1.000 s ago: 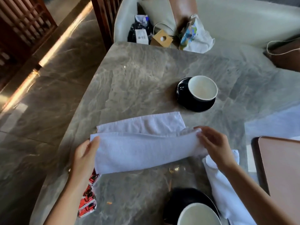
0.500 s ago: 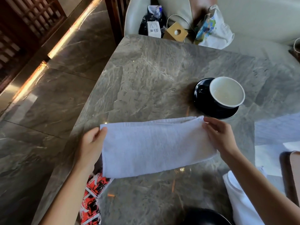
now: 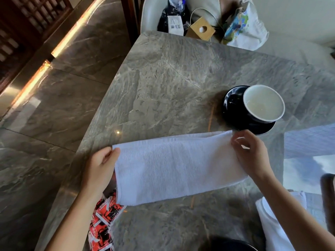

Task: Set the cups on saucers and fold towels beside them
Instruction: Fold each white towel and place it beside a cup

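A white towel (image 3: 174, 167), folded in half lengthwise, lies flat on the grey marble table (image 3: 172, 87). My left hand (image 3: 101, 165) pinches its left end and my right hand (image 3: 250, 154) pinches its far right corner. Just beyond my right hand, a cup (image 3: 263, 103) with a white inside stands on a black saucer (image 3: 233, 105). A second white towel (image 3: 275, 225) lies crumpled at the lower right, partly under my right forearm. The dark rim of another saucer (image 3: 233, 246) shows at the bottom edge.
Red and black sachets (image 3: 105, 220) lie under my left wrist at the table's left edge. A pale chair behind the table holds a wooden tissue box (image 3: 200, 29), a dark packet (image 3: 172, 19) and a plastic bag (image 3: 244, 28). A brown tray edge (image 3: 328, 196) shows at right.
The near half of the towel was carried over the far half, so the towel now lies doubled. Both hands moved away from me with it, and the view shifted forward.
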The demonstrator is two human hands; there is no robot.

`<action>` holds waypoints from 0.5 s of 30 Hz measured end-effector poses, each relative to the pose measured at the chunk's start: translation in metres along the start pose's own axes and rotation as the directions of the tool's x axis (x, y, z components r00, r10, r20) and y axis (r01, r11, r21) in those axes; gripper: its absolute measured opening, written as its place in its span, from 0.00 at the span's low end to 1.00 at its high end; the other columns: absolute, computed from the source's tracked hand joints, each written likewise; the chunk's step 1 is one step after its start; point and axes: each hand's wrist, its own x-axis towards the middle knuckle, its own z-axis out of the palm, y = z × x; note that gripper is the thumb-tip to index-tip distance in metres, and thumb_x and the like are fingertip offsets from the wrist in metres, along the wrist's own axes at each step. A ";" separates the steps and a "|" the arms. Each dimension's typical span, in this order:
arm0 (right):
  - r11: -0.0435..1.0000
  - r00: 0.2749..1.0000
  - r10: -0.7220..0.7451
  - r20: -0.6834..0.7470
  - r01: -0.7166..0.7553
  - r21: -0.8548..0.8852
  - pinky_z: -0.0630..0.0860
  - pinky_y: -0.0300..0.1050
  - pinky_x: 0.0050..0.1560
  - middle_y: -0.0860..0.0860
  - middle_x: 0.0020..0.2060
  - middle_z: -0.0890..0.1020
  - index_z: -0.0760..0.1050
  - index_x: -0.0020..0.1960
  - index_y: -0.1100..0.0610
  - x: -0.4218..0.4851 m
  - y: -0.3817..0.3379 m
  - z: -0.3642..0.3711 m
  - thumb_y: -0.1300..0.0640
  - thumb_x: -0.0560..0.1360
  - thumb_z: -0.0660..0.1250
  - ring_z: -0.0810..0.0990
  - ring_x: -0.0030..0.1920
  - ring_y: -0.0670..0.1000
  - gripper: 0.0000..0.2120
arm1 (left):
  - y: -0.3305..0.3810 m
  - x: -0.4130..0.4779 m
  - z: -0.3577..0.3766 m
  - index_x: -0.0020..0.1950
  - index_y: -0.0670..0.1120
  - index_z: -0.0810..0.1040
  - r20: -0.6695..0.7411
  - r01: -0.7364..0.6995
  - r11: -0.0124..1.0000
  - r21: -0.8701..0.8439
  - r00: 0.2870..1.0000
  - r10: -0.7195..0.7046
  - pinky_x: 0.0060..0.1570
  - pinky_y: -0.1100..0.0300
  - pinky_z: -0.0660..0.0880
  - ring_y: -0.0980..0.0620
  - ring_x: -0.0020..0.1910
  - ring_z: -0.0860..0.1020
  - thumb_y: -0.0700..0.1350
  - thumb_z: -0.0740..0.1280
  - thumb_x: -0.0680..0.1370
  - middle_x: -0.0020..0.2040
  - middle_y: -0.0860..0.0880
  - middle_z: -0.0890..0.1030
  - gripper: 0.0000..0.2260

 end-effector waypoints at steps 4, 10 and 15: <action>0.996 0.999 -0.036 0.040 0.039 -0.079 0.68 0.21 0.40 0.40 0.40 0.81 0.80 0.44 0.44 -0.003 -0.005 0.001 0.65 0.75 0.64 0.77 0.39 0.33 0.16 | -0.002 0.000 0.000 0.33 0.40 0.65 -0.023 -0.042 0.998 0.051 0.999 0.044 0.35 0.55 0.58 0.51 0.31 0.63 0.46 0.63 0.78 0.29 0.48 0.64 0.16; 0.997 0.999 -0.035 0.007 0.036 -0.065 0.67 0.20 0.39 0.45 0.40 0.82 0.83 0.47 0.48 -0.006 -0.007 0.000 0.65 0.75 0.64 0.78 0.36 0.33 0.14 | 0.004 0.000 0.001 0.28 0.47 0.59 -0.055 -0.136 0.978 0.160 0.988 0.146 0.31 0.57 0.56 0.58 0.26 0.59 0.41 0.63 0.77 0.24 0.54 0.61 0.20; 0.999 0.999 -0.041 0.007 0.041 -0.019 0.67 0.21 0.38 0.43 0.40 0.82 0.82 0.53 0.47 -0.009 -0.007 0.001 0.66 0.75 0.63 0.78 0.36 0.43 0.18 | 0.012 -0.004 0.002 0.28 0.52 0.61 -0.133 -0.199 0.912 0.358 0.956 0.260 0.31 0.59 0.61 0.54 0.32 0.68 0.42 0.65 0.76 0.33 0.53 0.68 0.19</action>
